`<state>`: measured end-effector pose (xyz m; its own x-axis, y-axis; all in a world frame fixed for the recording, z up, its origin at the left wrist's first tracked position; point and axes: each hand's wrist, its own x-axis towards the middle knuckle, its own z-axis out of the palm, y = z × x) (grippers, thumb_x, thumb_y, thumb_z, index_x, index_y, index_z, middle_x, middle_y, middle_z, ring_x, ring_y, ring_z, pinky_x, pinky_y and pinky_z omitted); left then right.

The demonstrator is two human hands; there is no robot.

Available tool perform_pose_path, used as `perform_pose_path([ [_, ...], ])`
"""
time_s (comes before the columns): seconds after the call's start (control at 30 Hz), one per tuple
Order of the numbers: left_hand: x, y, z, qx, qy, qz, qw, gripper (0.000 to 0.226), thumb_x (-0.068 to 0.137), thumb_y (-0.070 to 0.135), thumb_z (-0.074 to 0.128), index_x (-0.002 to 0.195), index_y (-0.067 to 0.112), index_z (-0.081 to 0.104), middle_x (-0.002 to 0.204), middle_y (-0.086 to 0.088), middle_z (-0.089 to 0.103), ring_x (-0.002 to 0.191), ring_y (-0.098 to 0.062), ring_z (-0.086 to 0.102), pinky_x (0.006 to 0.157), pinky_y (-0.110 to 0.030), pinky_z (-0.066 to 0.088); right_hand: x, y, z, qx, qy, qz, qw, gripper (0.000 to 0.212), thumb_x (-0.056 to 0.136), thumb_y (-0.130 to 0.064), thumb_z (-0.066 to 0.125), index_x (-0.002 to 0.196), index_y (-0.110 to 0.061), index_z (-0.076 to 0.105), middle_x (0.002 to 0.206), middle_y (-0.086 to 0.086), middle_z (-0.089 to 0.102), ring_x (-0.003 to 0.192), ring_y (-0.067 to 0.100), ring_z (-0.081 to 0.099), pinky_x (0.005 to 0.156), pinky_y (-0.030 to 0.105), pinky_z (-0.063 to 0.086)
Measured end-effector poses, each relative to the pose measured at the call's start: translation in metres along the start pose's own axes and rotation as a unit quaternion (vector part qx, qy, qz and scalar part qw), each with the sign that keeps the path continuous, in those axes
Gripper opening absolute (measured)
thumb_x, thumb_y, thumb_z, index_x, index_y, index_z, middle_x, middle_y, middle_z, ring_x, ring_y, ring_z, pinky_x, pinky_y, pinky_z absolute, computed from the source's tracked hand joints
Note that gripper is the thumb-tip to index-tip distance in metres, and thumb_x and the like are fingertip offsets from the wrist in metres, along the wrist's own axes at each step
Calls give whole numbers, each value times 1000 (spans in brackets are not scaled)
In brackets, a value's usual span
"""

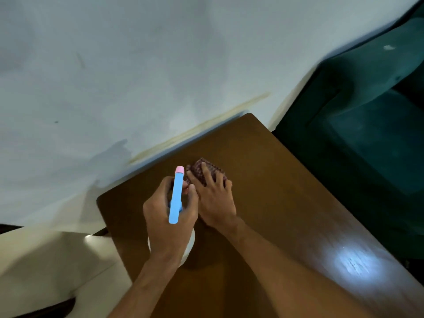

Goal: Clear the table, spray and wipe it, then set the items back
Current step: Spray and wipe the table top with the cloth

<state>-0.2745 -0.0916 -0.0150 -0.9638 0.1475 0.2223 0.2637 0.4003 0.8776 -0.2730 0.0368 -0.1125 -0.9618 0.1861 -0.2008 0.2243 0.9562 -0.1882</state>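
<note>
A brown wooden table (275, 180) fills the lower middle of the head view. My left hand (169, 216) grips a spray bottle (176, 198) with a light blue head, a pink nozzle tip and a white body, held above the table with the nozzle pointing away from me. Just to its right, my right hand (213, 198) presses spread fingers on a dark red patterned cloth (199, 168) lying on the tabletop near the far edge. Most of the cloth is under the hand.
A white wall (137, 65) runs along the table's far edge. A dark green sofa (367, 125) stands against the table's right side. Pale floor (46, 260) shows to the left. A bright light reflection (353, 262) lies on the table's near right.
</note>
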Motion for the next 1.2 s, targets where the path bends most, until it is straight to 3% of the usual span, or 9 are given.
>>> perform_pose_path([
  [0.1,-20,7,-18,14,5,-10,1000,32,87,44,70,99,14,67,77,9,64,60,-12,63,61,-14,56,-44,-20,14,-6,-9,-102,995,63,101,-40,46,152,-35,8,165,5,14,144,40,27,113,60,31],
  [0.23,-59,33,-26,-13,10,3,1000,25,83,37,66,91,13,66,72,9,61,70,-8,64,58,-5,48,-86,18,4,-62,-26,-148,987,60,104,-40,35,153,-40,1,167,2,3,146,35,20,116,54,24],
  [0.4,-119,54,-10,-39,-6,22,999,23,84,34,67,91,11,67,72,7,63,70,-12,64,59,-6,48,-128,141,-23,-67,-27,65,995,53,106,-46,20,156,-44,2,167,0,-3,143,34,19,113,51,22],
  [0.57,-178,69,20,-72,-33,49,996,11,85,17,73,92,15,65,75,10,63,71,-12,65,61,-9,51,-215,252,-28,-25,-16,307,951,53,106,-45,22,156,-42,5,167,2,2,141,37,21,113,50,21],
  [0.7,-215,81,32,-76,-37,51,995,9,86,16,73,87,14,64,72,9,61,68,-11,63,58,-6,47,-251,254,-21,24,-21,364,931,54,106,-45,25,157,-43,6,167,1,-2,144,39,15,115,52,16],
  [0.9,-240,87,21,-71,-24,16,997,9,87,16,73,86,13,65,69,8,60,63,-14,62,57,-9,48,-238,180,-10,24,-21,292,956,54,106,-45,27,156,-42,8,166,4,-1,142,40,16,113,53,18],
  [1.1,-267,64,-18,-36,12,-94,995,16,85,23,76,96,14,69,73,5,64,65,-18,65,61,-32,62,-226,78,8,-1,-35,140,990,55,106,-43,29,157,-41,8,166,6,1,142,39,20,113,52,22],
  [1.2,-284,53,-41,-34,37,-137,989,14,84,22,78,92,26,67,71,9,64,66,-14,66,62,-32,63,-223,24,19,-11,-40,53,998,56,105,-43,32,157,-41,9,166,5,2,145,38,18,116,54,19],
])
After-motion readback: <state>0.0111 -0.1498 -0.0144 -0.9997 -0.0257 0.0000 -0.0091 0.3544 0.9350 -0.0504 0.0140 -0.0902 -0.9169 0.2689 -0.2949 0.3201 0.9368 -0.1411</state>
